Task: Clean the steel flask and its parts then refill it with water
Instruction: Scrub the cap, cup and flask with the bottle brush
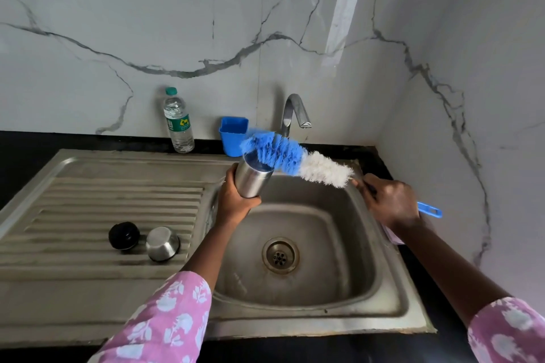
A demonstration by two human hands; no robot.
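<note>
We see one steel flask (253, 178) at frame centre, gripped by our left hand (236, 200) | right hand (390, 203) grips one bottle brush (295, 160) at its mouth | two caps lower left: black stopper (124, 235), steel cup (162, 243)

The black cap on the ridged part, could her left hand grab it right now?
Probably not yet. The left hand is busy gripping the steel flask over the sink. Nothing covers the black cap, though.

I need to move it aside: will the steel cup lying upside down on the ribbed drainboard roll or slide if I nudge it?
The steel cup rests mouth-down beside the black stopper, so it probably won't roll. Its smooth metal on the sloped, ribbed drainboard may slide or chatter. It looks thin and light.
</note>
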